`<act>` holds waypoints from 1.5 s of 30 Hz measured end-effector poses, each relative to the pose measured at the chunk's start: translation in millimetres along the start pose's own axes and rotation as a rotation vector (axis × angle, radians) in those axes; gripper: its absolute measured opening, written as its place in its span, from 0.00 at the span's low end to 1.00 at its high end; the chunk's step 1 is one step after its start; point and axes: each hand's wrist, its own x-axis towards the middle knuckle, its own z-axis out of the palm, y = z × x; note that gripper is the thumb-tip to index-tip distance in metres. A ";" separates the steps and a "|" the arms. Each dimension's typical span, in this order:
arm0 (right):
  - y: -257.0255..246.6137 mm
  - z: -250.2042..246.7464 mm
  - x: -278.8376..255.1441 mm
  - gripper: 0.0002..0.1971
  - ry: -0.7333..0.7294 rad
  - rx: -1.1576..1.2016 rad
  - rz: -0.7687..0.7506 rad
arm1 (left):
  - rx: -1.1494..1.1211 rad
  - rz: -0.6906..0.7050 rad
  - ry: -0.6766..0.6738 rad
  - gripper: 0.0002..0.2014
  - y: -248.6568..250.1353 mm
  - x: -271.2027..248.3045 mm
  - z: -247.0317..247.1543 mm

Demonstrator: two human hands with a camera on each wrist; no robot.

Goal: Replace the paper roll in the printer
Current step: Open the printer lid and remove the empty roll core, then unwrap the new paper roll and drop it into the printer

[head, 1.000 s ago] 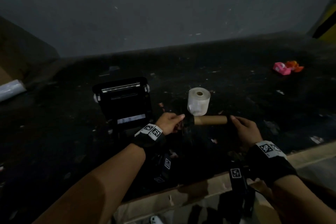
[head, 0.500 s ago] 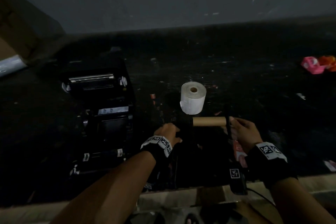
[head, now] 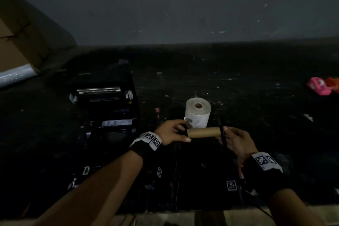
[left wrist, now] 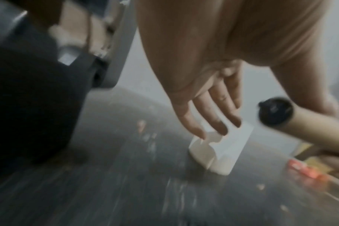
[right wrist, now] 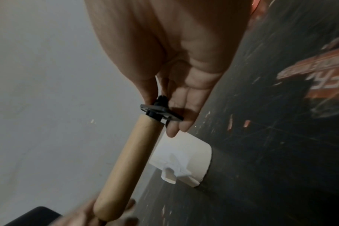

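An empty brown cardboard core (head: 203, 132) sits on a black spindle and hangs level above the dark table. My right hand (head: 226, 132) pinches the spindle's black flange (right wrist: 161, 110) at the core's right end. My left hand (head: 180, 132) is at the core's left end; its fingers (left wrist: 219, 116) are straight and stand just off the spindle's black tip (left wrist: 275, 113), with the thumb on the other side. Just behind the core, a full white paper roll (head: 198, 113) stands on end. The black printer (head: 104, 112) stands to the left with its lid raised.
A cardboard box (head: 18, 42) and a plastic-wrapped roll (head: 14, 75) are at the far left. Pink and orange objects (head: 319, 88) lie at the right. The table's pale front edge (head: 201, 214) runs below my wrists. A grey wall stands behind.
My left hand has loosened from the core's left end and its fingers have straightened. The core and my right hand stay in about the same place. The head view has shifted.
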 end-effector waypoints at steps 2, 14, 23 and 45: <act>-2.9 2.8 1.6 0.11 -0.032 0.002 0.001 | -0.023 0.041 -0.005 0.21 7.3 0.2 -3.0; -3.7 -59.4 11.0 0.13 0.074 -0.190 0.019 | 0.188 -0.062 0.042 0.19 -32.1 -12.7 15.9; 14.4 -82.8 19.3 0.15 0.068 -0.533 0.106 | 0.499 -0.136 -0.042 0.18 -44.0 -20.1 40.8; -57.8 -19.8 47.3 0.24 0.035 -1.204 -0.293 | 0.092 -0.169 0.342 0.35 -14.4 49.5 16.5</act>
